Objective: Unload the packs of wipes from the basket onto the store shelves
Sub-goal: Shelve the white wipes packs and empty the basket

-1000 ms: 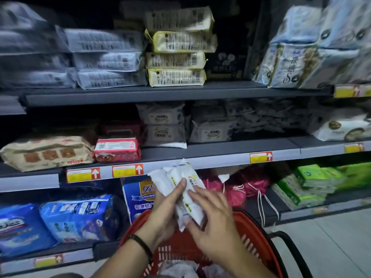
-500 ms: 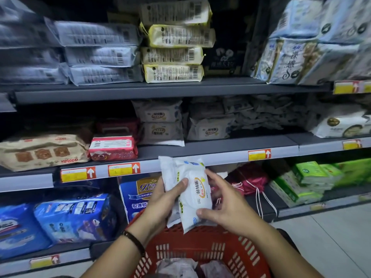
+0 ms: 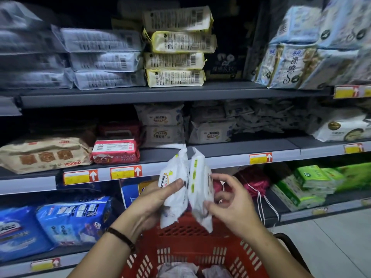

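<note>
We're holding two white packs upright over the basket. The left pack is pinched in our left hand, thumb across its face. The right pack is pinched low down in our right hand, upper fingers curling loosely behind it. The two packs are touching side by side, tops reaching the rail of the middle shelf.

We're reading this as the place step. The matching stack is sitting right above, so we're wanting each pack turned flat, label out, and slid in rather than dropped.

Room is looking good: bare shelf is showing in front of the stack and off to its right. We're minding the rail lip on the way up, the upper shelf overhead, and the red pack just left. Other packs are waiting in the basket.
</note>
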The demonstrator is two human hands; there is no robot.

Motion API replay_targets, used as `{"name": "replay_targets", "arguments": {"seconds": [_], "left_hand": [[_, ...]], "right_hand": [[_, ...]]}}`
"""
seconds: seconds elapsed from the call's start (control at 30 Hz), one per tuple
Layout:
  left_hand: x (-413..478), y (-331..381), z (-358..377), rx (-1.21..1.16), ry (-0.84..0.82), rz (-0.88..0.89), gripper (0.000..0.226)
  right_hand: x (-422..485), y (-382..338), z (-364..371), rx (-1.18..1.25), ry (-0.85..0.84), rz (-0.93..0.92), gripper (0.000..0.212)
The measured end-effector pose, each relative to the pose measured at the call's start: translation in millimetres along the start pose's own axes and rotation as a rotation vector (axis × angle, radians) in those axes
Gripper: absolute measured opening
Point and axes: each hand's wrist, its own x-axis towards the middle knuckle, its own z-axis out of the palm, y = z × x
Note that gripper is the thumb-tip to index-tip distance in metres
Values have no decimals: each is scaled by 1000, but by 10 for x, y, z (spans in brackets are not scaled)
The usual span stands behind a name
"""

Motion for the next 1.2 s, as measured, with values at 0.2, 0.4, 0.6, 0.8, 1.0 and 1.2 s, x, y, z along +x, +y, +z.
{"name": "replay_targets", "arguments": {"seconds": [0.2, 0.4, 0.6, 0.8, 1.0, 1.2], "left_hand": [[-9, -39, 82, -88, 4, 37, 60], [-63, 14, 5, -93, -61, 36, 63], [-75, 36, -58, 29, -190, 37, 72], [-24, 188, -99, 229, 64, 200, 67], [-26, 419, -471, 511, 396, 381, 64], [-88, 497, -830, 817, 695, 536, 72]], "right_hand": [[58, -100, 114, 409, 23, 175, 56], [7, -112, 108, 413, -74, 318, 14], [93, -139, 25, 398, -132, 547, 92], [78, -290, 97, 173, 33, 489, 85], [345, -579, 361, -259, 293, 185, 94], [1093, -906, 993, -490, 352, 130, 93]]}}
